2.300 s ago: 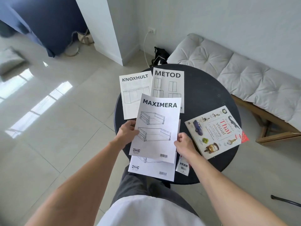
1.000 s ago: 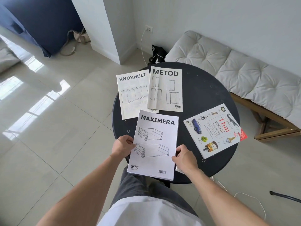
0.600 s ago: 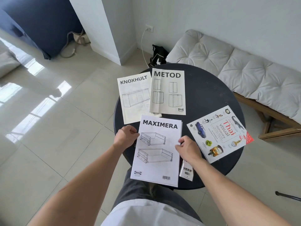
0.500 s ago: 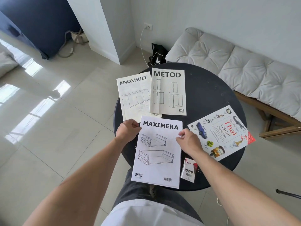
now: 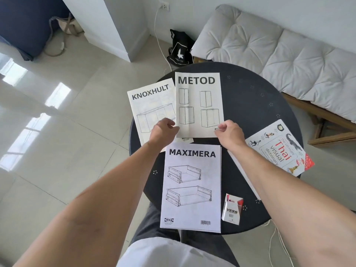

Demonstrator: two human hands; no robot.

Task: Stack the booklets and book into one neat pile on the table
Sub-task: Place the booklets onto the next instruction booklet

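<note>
On the round black table (image 5: pixel 250 105) the white METOD booklet (image 5: pixel 199 101) lies at the back. My left hand (image 5: pixel 163 131) pinches its lower left corner and my right hand (image 5: pixel 229 132) pinches its lower right corner. The KNOXHULT booklet (image 5: pixel 148 108) lies to its left, partly under it and hanging over the table's left edge. Nearest me, the MAXIMERA booklet (image 5: pixel 191 187) lies flat and untouched, its bottom past the table's near edge. The Thai visual dictionary (image 5: pixel 277 151) rests at the right edge, partly hidden by my right forearm.
A small white and red VESS pack (image 5: pixel 232 209) lies right of the MAXIMERA booklet. A cushioned bench (image 5: pixel 279 54) stands behind and right of the table. A black bag (image 5: pixel 180 49) and a white cable (image 5: pixel 159 35) are on the floor behind.
Both hands let go of the MAXIMERA booklet, which now lies on the table's near edge. They moved forward and closed on the lower corners of the METOD booklet.
</note>
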